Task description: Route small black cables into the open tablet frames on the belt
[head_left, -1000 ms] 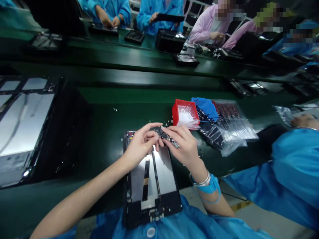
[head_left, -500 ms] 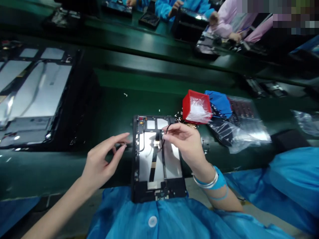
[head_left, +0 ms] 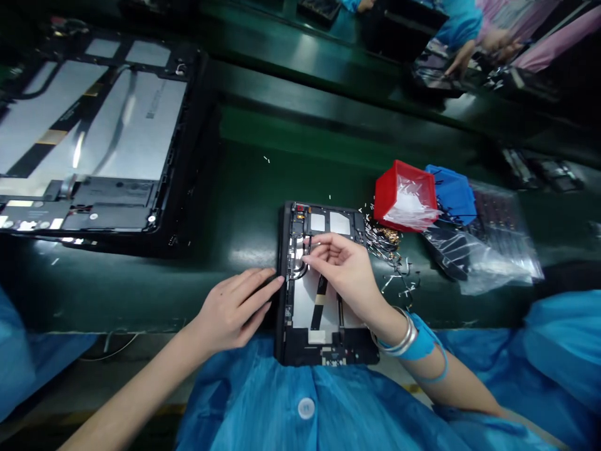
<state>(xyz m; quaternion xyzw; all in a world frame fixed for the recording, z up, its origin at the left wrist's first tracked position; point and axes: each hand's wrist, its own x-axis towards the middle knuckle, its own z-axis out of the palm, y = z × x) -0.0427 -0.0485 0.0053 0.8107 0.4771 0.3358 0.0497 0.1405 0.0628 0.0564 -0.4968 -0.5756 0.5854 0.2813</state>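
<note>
An opened tablet (head_left: 304, 305) lies in front of me, its near end against my blue smock (head_left: 244, 401). Silvery plates, a dark flat ribbon (head_left: 319, 307) and small circuit boards show inside it. My right hand (head_left: 350, 272) reaches over the tablet, thumb and forefinger pinched on a thin black cable (head_left: 300, 274) that curves near the left side. My left hand (head_left: 239, 307) is open with fingers extended, their tips at the tablet's left edge. My right hand hides part of the tablet's middle.
A stack of larger opened tablets (head_left: 141, 134) stands at left. Beyond my right hand are a red bin (head_left: 387, 194) with clear plastic pieces, a blue bin (head_left: 453, 194), plastic bags (head_left: 488, 269) and scattered small parts (head_left: 378, 241). Co-workers' hands (head_left: 462, 59) show across the bench.
My right hand has brought the black cable toward the tablet's left side. My left hand has moved in to the tablet's left edge. The camera view has shifted.
</note>
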